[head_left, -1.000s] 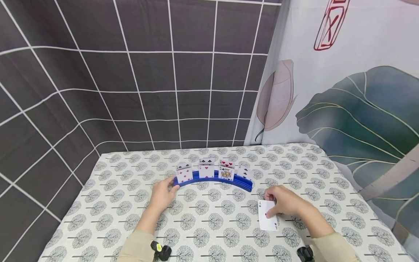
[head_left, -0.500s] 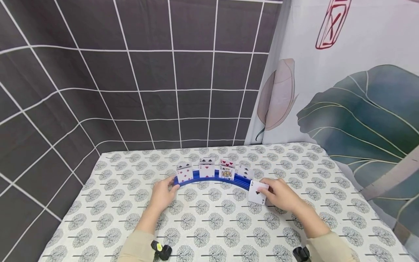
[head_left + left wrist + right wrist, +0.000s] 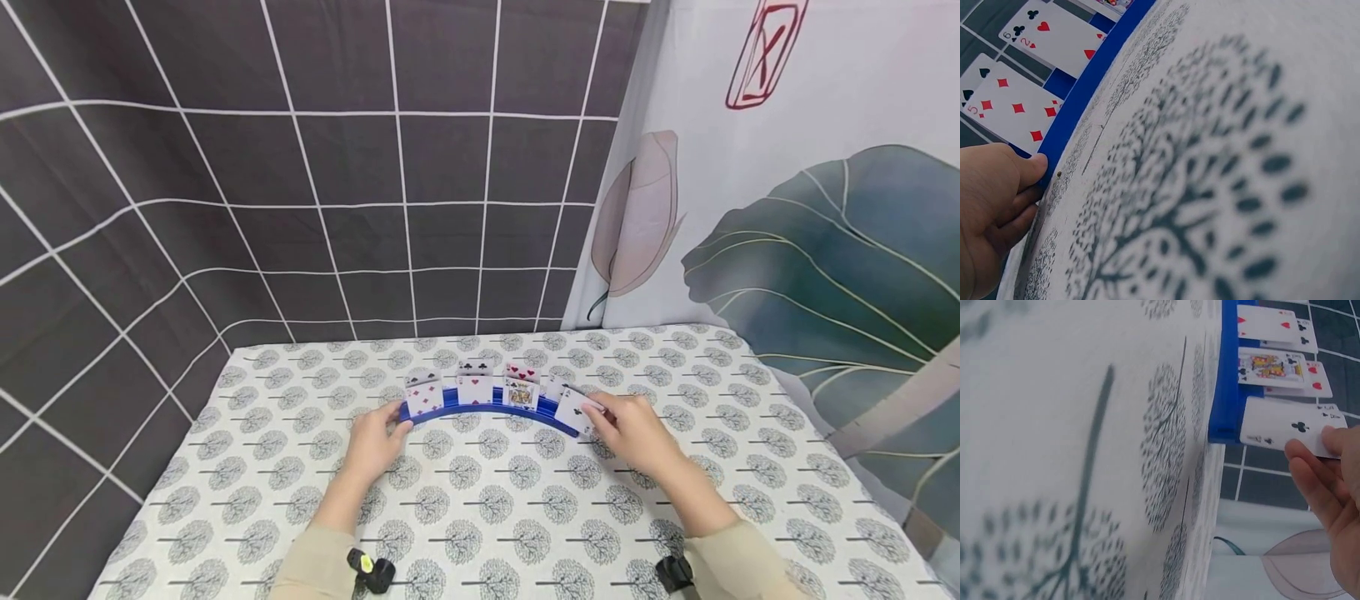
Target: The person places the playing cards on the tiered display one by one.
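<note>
A blue curved playing-card holder [image 3: 465, 409] stands on the table. My left hand [image 3: 372, 446] grips its left end, thumb on the front edge. My right hand [image 3: 637, 429] pinches an ace of clubs [image 3: 573, 409] by its right side. In the right wrist view the ace [image 3: 1272, 422] is tilted, its lower edge at the holder's right end; whether it sits in the slot I cannot tell. It mostly covers a card [image 3: 553, 385] behind it. Also in the holder's front row are a five of diamonds [image 3: 1010, 103], a two of hearts [image 3: 1063, 47] and a king of clubs [image 3: 1272, 367].
Behind the front cards stands a back row, with a six of clubs [image 3: 1016, 30] and a hearts card [image 3: 521, 371] among them. A tree-print cloth [image 3: 480, 517] covers the table. A dark gridded curtain [image 3: 442, 158] and a floral curtain [image 3: 810, 217] hang behind it.
My right hand has carried the ace of clubs up and left from the table's right side to the holder's right end. The left hand keeps its grip.
</note>
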### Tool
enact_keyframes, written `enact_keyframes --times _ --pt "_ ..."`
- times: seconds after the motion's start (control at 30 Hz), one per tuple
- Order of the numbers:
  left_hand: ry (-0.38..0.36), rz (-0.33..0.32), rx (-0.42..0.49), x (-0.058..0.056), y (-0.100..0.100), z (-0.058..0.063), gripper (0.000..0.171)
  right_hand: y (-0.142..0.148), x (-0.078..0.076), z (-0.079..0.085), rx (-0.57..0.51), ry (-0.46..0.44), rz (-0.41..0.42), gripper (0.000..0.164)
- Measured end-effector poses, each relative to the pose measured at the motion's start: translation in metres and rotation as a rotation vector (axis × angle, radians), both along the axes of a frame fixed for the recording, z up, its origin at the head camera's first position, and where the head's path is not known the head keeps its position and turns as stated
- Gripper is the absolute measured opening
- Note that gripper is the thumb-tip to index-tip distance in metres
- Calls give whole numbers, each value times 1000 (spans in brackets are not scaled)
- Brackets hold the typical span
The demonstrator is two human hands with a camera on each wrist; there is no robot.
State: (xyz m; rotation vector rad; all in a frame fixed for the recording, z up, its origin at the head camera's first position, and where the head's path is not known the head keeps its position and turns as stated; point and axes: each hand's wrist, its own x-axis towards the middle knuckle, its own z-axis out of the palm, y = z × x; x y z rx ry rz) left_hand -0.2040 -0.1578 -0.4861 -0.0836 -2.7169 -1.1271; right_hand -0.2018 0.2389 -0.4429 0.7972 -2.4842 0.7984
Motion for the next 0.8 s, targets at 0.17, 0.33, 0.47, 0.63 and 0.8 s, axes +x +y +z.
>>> enact_keyframes --times 0.17,0.33,0.47,0.63,0.8 --pt "-11 8 0 0 -1 -1 49 -10 -3 2 -19 54 -44 4" --pt "-25 7 5 0 -1 -1 49 -17 -5 2 6 105 -68 4" --pt "-28 2 11 0 -2 0 49 -21 -4 2 12 60 -70 15" --pt "-27 -2 19 0 -2 1 50 -24 -4 1 46 18 -84 16" --pt "-25 -10 28 0 -1 1 50 -26 -6 -2 90 -46 -97 20"
